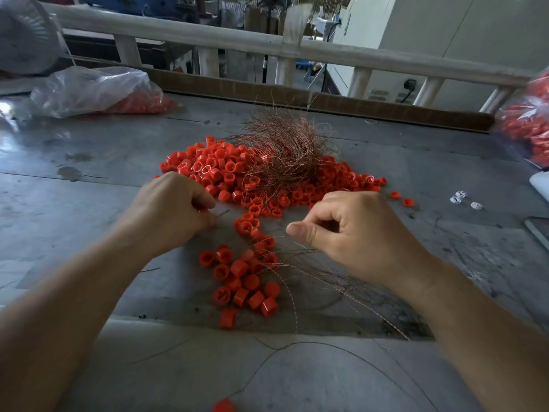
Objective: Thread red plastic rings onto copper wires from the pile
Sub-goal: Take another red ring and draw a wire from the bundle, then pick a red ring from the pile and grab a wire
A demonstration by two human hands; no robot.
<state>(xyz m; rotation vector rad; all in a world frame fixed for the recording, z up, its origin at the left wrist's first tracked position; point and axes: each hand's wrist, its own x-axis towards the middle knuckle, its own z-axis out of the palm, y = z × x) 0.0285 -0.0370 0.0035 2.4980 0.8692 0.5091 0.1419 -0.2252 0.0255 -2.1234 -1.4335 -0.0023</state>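
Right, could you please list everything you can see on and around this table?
red plastic rings: too many to count, red, heaped mid-table, trailing toward the near edge
copper wires: one tangled bundle, copper, on the heap's far side; loose strands nearer
plastic bags: two, clear with red pieces inside, far left and right edge
small pieces: three, white, right of the heap
table: one, grey
railing: one, pale, behind the table
left hand: left of the heap, grip pinching a thin wire
right hand: right of the trail, fingers curled; held item unclear
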